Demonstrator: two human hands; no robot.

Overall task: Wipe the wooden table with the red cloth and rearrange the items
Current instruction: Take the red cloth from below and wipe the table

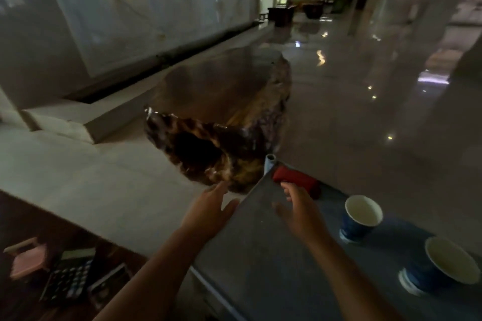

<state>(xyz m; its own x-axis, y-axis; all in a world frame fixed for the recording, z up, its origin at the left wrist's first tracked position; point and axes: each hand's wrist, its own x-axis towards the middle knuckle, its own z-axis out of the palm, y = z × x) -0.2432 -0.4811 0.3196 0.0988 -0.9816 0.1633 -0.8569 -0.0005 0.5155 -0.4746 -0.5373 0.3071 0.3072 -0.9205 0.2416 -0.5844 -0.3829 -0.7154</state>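
Near me, two blue cups (pixel 361 219) stand on the grey bench (pixel 260 255). My left hand (pixel 208 212) and right hand (pixel 300 210) hover above it, fingers spread, empty. Just past the right hand the red cloth (pixel 297 181) lies at the bench's far corner; beyond, the wooden table (pixel 221 91).

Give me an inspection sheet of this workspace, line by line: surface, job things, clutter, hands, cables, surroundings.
Surface: grey glossy tabletop in front of the person; polished wooden stump table beyond it.
Job's things: folded red cloth lies at the tabletop's far corner, not yet held.
Clutter: two blue cups with white insides, both upright; a pale tube beside the cloth; black calculator and small pink chair lower left.
Hands: left hand open, empty; right hand open, near the cloth.
Cables: nothing seen.
Surroundings: dim hall, shiny floor, pale wall panels.
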